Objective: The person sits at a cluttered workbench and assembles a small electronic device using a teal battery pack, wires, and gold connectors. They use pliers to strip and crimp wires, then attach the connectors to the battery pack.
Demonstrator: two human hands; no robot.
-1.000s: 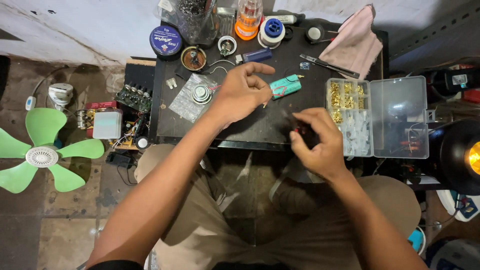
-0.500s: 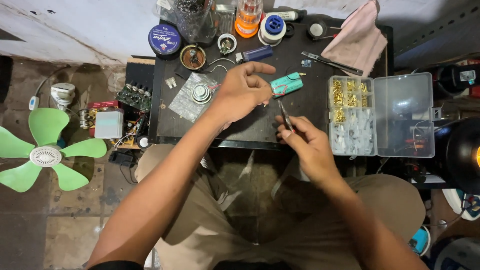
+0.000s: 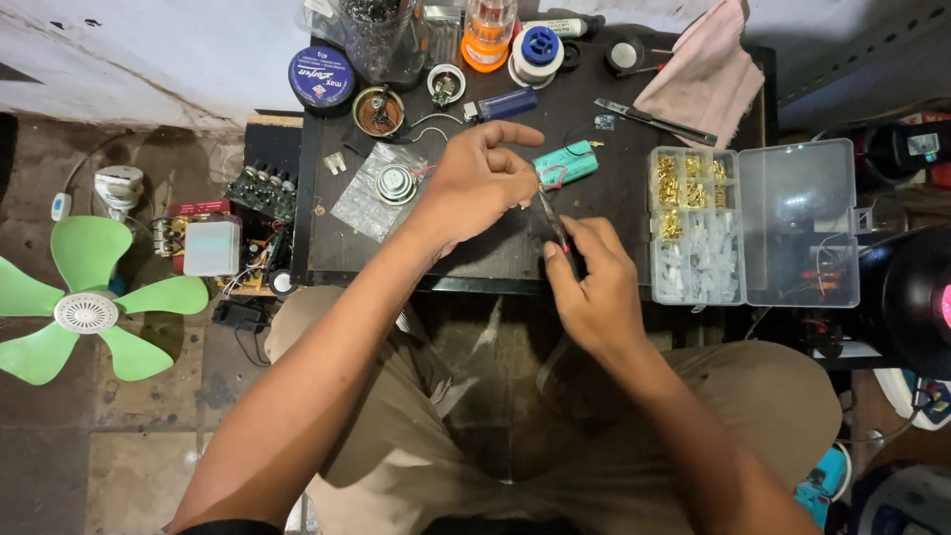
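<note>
My left hand [image 3: 477,183] hovers over the dark work table [image 3: 327,248], its fingers pinched beside a teal battery pack [image 3: 567,163] with red wires. My right hand [image 3: 594,287] holds a thin metal tool [image 3: 551,213], probably tweezers, whose tip points up toward the left fingers and the pack. Whether the left fingers pinch a wire is too small to tell. A small round speaker [image 3: 395,183] lies on a clear plastic bag just left of the left hand.
A clear compartment box [image 3: 753,223] of brass terminals and white connectors lies open at the right. Jars, a solder tin [image 3: 321,76], a blue lighter [image 3: 505,103], a pink cloth [image 3: 705,74] and a blade sit at the back. A green fan [image 3: 84,307] and circuit boards lie on the floor, left.
My right hand has moved up from the table's front edge toward the battery pack with the tool. My left hand has shifted slightly toward the pack.
</note>
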